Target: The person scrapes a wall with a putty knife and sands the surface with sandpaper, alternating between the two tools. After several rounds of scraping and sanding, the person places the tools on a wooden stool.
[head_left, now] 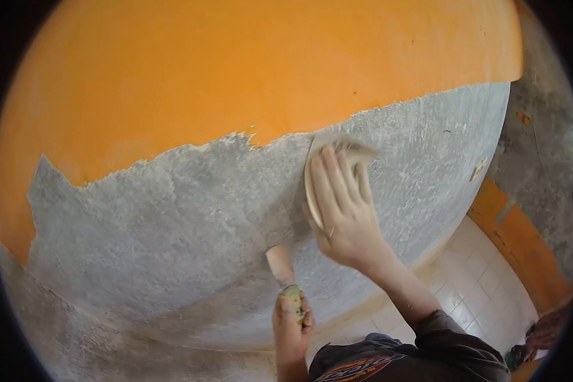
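Note:
My left hand (291, 321) is closed round the greenish handle of a putty knife (280, 264), whose broad blade points up in front of the lower grey wall. Higher up and to the right, my right hand (347, 204) lies flat over a beige folded sheet, probably sandpaper (312, 184). It presses this sheet against the bare grey wall (191, 223), just below the ragged edge of the orange paint (254, 70). The sheet's far edge is smeared by motion, and its face against the wall is hidden.
A tiled floor (484, 280) runs along the wall's foot at the right. Beyond it stands another grey wall (541, 127) with an orange band (522, 248) low down. A small fitting (479, 169) sits on the near wall. Part of another person seems to show at the lower right edge.

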A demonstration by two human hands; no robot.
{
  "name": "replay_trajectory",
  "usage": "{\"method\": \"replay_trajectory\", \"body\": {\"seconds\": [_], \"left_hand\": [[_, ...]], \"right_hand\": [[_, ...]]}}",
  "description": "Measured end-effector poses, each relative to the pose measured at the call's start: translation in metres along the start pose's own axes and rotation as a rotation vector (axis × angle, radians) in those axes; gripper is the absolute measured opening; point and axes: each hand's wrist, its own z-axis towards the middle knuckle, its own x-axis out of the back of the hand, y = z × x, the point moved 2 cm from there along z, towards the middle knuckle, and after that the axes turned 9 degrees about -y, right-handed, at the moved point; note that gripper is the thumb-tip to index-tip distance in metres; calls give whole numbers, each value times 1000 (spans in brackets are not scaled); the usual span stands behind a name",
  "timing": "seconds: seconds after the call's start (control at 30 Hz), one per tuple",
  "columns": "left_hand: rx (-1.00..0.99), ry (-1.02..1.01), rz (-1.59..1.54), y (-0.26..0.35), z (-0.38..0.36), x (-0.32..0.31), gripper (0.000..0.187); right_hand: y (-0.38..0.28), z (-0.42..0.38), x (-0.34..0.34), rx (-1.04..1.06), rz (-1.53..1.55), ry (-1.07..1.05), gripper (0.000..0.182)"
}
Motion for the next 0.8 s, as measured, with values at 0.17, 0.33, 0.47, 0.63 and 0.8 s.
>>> {"method": "replay_trajectory", "body": {"seconds": [0.17,0.33,0.47,0.63,0.8], "left_hand": [[-72,-6,25,18,-2,17,40],[-46,0,56,20,-3,21,40],[-67,12,33,19,-8,25,40],[-86,67,58,10,-13,33,41],[-84,69,38,9,-16,32,41]], "right_hand": [[-17,-3,5,102,85,-52,72],[-34,37,25,204,118,45,72],[-32,-6,-3,183,113,-95,71],[-30,-7,-1,119,152,-100,68],[-30,29,10,101,99,128,64]]}}
